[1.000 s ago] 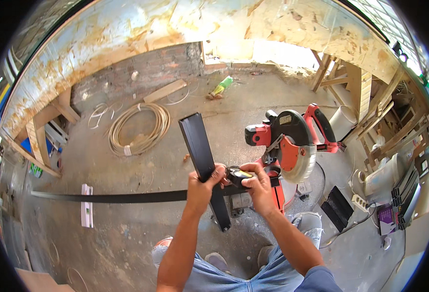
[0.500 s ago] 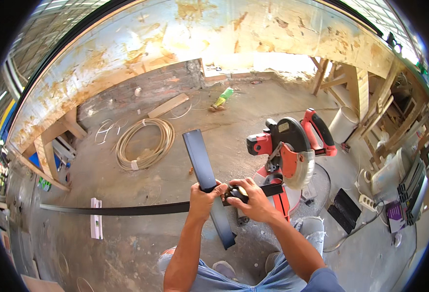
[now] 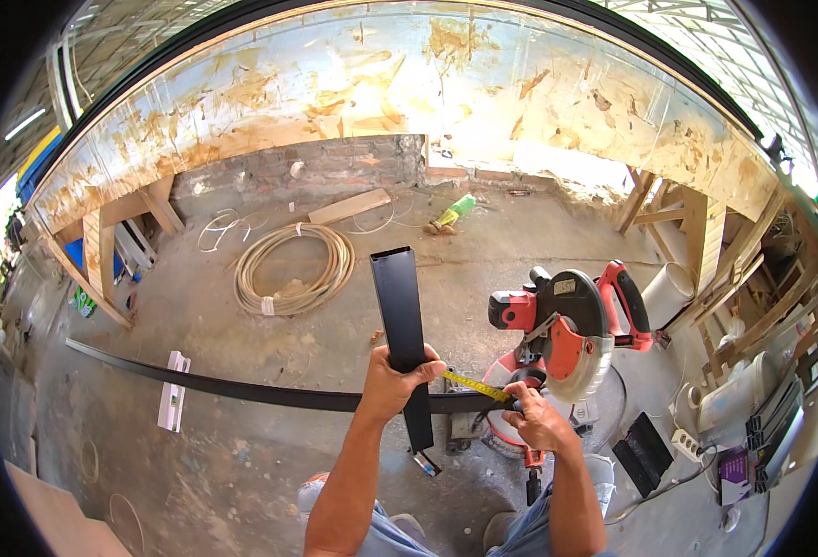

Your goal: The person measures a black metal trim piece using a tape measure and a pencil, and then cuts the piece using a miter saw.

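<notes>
My left hand (image 3: 398, 379) grips a short black rectangular metal tube (image 3: 400, 320), held upright and tilted away from me. My right hand (image 3: 537, 420) holds a tape measure case, partly hidden by the fingers. Its yellow blade (image 3: 474, 385) stretches leftward to the tube under my left thumb. A red and black mitre saw (image 3: 567, 330) sits on the floor just beyond my right hand. A long black metal strip (image 3: 233, 390) lies on the floor from the far left to the saw's base.
A coil of beige hose (image 3: 290, 269) lies on the concrete floor ahead. A white block (image 3: 173, 402) rests by the long strip. Wooden frames (image 3: 706, 251) and boards stand at the right, with a black tray (image 3: 643, 450) and a power strip (image 3: 686, 443) nearby.
My hands have drawn apart: the right hand moved right and pulled the yellow tape blade out across the tube. The tube stands higher in view.
</notes>
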`<state>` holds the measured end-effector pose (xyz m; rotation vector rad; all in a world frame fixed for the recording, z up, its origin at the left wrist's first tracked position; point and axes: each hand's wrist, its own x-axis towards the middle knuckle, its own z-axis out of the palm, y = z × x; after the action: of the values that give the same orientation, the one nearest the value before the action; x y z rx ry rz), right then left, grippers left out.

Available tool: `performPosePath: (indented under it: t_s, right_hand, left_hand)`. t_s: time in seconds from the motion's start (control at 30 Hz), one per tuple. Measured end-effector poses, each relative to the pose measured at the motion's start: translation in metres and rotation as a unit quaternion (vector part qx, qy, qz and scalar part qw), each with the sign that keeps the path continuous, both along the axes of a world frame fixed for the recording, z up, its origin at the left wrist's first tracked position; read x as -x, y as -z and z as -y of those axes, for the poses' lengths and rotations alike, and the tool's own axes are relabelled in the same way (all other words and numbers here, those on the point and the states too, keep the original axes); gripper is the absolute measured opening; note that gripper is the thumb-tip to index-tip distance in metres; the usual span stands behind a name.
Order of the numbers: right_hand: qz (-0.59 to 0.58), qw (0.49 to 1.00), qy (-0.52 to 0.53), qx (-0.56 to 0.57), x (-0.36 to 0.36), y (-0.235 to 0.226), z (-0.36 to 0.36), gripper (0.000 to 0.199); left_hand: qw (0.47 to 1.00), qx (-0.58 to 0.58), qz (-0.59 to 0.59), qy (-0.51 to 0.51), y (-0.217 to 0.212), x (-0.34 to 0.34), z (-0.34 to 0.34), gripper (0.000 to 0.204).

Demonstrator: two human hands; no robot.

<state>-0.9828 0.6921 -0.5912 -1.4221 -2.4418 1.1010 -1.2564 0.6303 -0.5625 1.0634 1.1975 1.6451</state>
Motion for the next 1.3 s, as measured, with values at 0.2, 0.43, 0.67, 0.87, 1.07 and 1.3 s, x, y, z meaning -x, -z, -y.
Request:
performPosePath:
  t_s: [0.2,0.43,0.67,0.87,1.07,1.3]
  right_hand:
    - [0.012,1.0,-0.012,0.014,0.001,-0.001,0.0,0.043]
    - [-0.041,0.997,-0.035,0.048,0.006,-0.019,0.002,0.04]
    - [-0.237,0.961,0.006,0.146,0.06,-0.057,0.035,0.034]
    - [-0.248,0.961,-0.047,0.11,0.084,-0.081,0.043,0.034]
    - [-0.268,0.959,-0.054,0.078,0.091,-0.079,0.044,0.034]
    - [-0.261,0.961,-0.053,0.08,0.093,-0.083,0.045,0.033]
  left_hand:
    - [1.0,-0.005,-0.015,0.022,-0.003,0.0,0.003,0.015]
    - [0.998,-0.005,0.064,-0.004,-0.003,0.001,0.002,0.024]
    - [0.984,-0.034,0.171,0.034,0.017,0.001,-0.004,0.058]
    - [0.984,-0.026,0.175,0.006,0.026,-0.008,-0.008,0.069]
    - [0.984,-0.049,0.168,0.036,0.022,-0.006,-0.004,0.069]
    - [0.983,-0.055,0.167,0.059,0.023,-0.007,-0.002,0.073]
